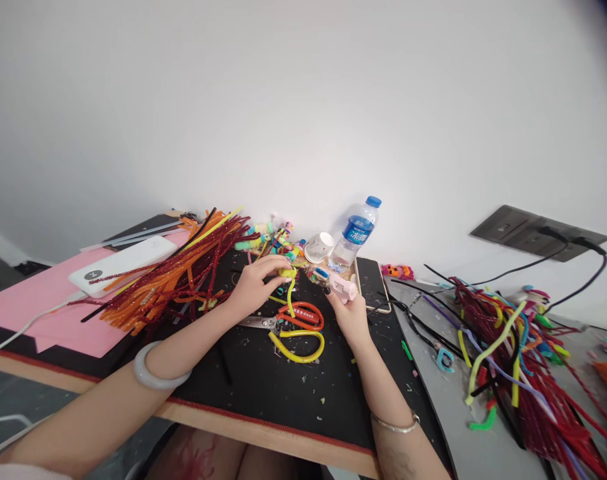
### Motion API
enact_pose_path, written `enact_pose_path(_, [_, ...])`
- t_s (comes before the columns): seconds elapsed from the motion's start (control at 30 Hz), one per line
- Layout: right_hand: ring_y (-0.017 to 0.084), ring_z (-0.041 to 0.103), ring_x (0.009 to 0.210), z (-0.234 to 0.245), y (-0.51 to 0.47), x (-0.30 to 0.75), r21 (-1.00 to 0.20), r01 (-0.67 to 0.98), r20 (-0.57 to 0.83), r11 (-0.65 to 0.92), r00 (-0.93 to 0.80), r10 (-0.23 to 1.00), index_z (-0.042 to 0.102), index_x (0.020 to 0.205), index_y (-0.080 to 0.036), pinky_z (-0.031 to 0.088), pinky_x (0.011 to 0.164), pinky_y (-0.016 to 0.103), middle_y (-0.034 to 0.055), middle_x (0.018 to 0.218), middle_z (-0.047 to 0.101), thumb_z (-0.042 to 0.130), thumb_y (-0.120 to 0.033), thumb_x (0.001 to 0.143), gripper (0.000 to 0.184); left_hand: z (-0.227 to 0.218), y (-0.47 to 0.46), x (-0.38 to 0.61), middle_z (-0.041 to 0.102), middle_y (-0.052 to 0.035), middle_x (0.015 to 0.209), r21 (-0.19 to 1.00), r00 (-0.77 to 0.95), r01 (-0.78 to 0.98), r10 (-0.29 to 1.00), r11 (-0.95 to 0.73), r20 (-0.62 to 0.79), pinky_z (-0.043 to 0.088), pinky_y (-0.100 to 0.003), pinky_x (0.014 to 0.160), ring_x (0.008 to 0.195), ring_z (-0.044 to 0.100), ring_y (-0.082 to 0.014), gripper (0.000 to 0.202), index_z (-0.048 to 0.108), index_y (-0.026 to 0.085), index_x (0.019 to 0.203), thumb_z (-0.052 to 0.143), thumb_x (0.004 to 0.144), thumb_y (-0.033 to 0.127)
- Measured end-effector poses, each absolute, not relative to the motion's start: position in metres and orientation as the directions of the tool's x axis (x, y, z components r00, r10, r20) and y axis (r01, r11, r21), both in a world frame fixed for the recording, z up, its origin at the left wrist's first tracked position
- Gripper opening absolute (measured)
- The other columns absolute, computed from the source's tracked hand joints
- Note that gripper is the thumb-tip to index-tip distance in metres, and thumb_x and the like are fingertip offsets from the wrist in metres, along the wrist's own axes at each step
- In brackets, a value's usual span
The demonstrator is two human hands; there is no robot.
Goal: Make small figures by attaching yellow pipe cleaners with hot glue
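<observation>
My left hand (256,287) pinches a yellow pipe cleaner (291,298) over the mat; its top end is bunched and its tail hangs down. My right hand (352,317) is closed around a pale pink tool (342,287) that looks like a small glue gun, its front end pointing left towards the yellow piece. Below and between my hands lie scissors (257,323) with a red handle loop (306,313). Beside it is a yellow loop (303,357); whether it is the second handle I cannot tell.
A water bottle (356,233), paper cup (319,247) and phone (373,283) stand or lie near the wall. Orange and dark red pipe cleaners (148,293) and a white power bank (123,265) cover pink paper (48,300). More pipe cleaners (528,373) lie right, below a wall socket (523,230).
</observation>
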State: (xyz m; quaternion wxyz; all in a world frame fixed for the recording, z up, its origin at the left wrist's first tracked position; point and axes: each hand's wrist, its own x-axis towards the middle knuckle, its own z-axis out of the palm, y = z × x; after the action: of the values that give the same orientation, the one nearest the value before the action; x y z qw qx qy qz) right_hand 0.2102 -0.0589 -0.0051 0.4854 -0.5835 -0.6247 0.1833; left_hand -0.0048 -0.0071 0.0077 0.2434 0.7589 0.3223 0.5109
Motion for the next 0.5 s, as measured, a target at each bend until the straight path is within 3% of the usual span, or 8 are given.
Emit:
enact_pose_path(0.13, [0.023, 0.058, 0.088, -0.002, -0.060, 0.212, -0.582, 0.792, 0.408, 0.184, 0.089, 0.909, 0.058, 0.107, -0.018, 0.043, 0.075, 0.033, 0.0078, 0.098, 0.064, 0.050, -0.026, 0.077, 0.032, 0.003, -0.005, -0.003, 0.060, -0.0077, 0.100, 0.792, 0.230, 0.146, 0.799, -0.592, 0.555, 0.052, -0.030, 0.076, 0.087, 0.059, -0.0172, 0.019, 0.060, 0.017, 0.088, 0.060, 0.074, 0.029])
enact_pose_path(0.27, [0.027, 0.051, 0.099, -0.006, -0.060, 0.211, -0.396, 0.914, 0.359, 0.083, 0.071, 0.930, 0.053, 0.111, -0.021, 0.038, 0.079, 0.038, 0.0095, 0.106, 0.059, 0.051, -0.019, 0.070, 0.041, -0.001, -0.004, -0.002, 0.058, -0.0073, 0.099, 0.843, 0.217, 0.087, 0.836, -0.531, 0.504, 0.052, -0.030, 0.076, 0.084, 0.059, -0.0156, 0.021, 0.057, 0.016, 0.089, 0.060, 0.073, 0.029])
enact_pose_path(0.4, [0.030, 0.047, 0.100, -0.005, -0.063, 0.207, -0.339, 0.940, 0.359, 0.039, 0.090, 0.929, 0.053, 0.108, -0.022, 0.034, 0.082, 0.045, 0.0095, 0.106, 0.057, 0.052, -0.017, 0.064, 0.044, -0.002, -0.005, -0.001, 0.058, -0.0066, 0.096, 0.857, 0.233, 0.074, 0.844, -0.510, 0.483, 0.052, -0.032, 0.077, 0.083, 0.059, -0.0154, 0.023, 0.056, 0.015, 0.091, 0.059, 0.074, 0.031])
enact_pose_path(0.5, [0.029, 0.043, 0.104, 0.003, -0.067, 0.199, -0.346, 0.921, 0.492, 0.178, 0.017, 0.870, 0.050, 0.108, -0.022, 0.032, 0.085, 0.043, 0.0089, 0.109, 0.054, 0.054, -0.023, 0.069, 0.039, 0.001, -0.008, 0.000, 0.057, -0.0061, 0.093, 0.842, 0.261, 0.101, 0.831, -0.530, 0.491, 0.052, -0.031, 0.075, 0.079, 0.058, -0.0141, 0.022, 0.057, 0.015, 0.089, 0.059, 0.074, 0.031])
